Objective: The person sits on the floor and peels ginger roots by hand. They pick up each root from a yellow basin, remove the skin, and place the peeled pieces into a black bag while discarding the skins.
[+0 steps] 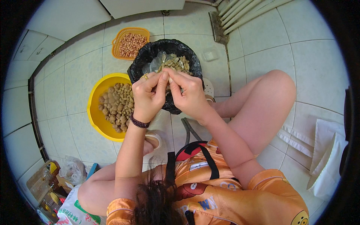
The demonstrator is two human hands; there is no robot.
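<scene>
My left hand (150,94) and my right hand (189,91) meet at the fingertips above a bin lined with a black plastic bag (194,60). Between the pinched thumbs and forefingers is a small thing that looks like a peanut, almost wholly hidden by the fingers. Under the hands, empty peanut shells (180,64) and a clear plastic bag (157,62) lie in the bin. Left of my left hand stands a yellow basin (97,121) holding walnuts (112,111) and unshelled peanuts (128,94). An orange plastic basket (116,50) of shelled peanuts (132,43) sits behind the bin.
A clear plastic container (210,54) lies on the tiled floor (81,84) right of the bin. White pipes (239,14) rise at the back right, and white cabinets (70,17) line the back left. Bottles and bags (71,168) stand at lower left; white cloth (327,157) hangs at right.
</scene>
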